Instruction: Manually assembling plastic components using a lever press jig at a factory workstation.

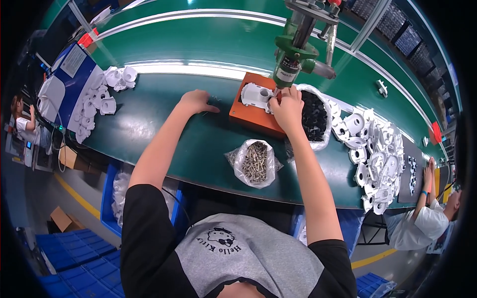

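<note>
My right hand [286,107] rests against a white plastic housing [254,95] that sits on an orange block [248,115] on the green bench. A green hanging power screwdriver [293,58] points down just above that hand, its tip at the housing. My left hand [196,101] lies on the green surface left of the block, fingers curled low, pinching at something tiny near a few small screws [214,99]; what it holds is too small to tell.
An open bag of screws [255,161] sits near the front edge. A bag of black parts [314,116] lies right of the block. White housings are piled at right [372,149] and far left [97,99]. Other people work at both ends. Blue crates stand below the bench.
</note>
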Available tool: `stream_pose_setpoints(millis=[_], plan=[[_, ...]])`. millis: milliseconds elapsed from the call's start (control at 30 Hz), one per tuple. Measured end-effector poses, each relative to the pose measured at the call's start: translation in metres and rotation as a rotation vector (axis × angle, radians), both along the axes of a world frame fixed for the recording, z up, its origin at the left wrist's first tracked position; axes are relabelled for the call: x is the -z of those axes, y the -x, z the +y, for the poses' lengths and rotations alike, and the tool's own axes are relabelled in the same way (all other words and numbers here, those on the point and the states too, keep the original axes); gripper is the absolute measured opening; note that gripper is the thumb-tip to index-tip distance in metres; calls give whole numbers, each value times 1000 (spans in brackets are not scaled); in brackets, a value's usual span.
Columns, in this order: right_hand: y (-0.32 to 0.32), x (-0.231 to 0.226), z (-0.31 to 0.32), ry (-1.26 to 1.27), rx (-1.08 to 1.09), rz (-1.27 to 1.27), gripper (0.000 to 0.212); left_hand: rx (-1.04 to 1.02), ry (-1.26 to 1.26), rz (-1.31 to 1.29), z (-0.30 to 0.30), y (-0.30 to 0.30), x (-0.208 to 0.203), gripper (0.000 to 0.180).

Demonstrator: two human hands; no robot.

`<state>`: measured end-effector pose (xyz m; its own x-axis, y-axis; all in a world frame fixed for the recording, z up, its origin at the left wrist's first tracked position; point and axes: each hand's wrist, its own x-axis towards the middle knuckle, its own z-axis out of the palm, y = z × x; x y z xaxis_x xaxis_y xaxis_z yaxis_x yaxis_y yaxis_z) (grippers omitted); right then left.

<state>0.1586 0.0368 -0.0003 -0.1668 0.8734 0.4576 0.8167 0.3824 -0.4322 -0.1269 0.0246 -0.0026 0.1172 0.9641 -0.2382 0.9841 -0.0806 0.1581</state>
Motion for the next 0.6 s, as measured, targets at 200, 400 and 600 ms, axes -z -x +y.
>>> stream_pose_setpoints(millis=[200,400,600], plan=[[2,-2,-1,18,-14,6,33,35,-74,-95,12,16,26,36],[2,2,0,6,-11,8,34,-133,-203,-215,17,9,36,20],[2,-2,-1,7,-12,5,35,-136,-235,-229,7,21,11,21]])
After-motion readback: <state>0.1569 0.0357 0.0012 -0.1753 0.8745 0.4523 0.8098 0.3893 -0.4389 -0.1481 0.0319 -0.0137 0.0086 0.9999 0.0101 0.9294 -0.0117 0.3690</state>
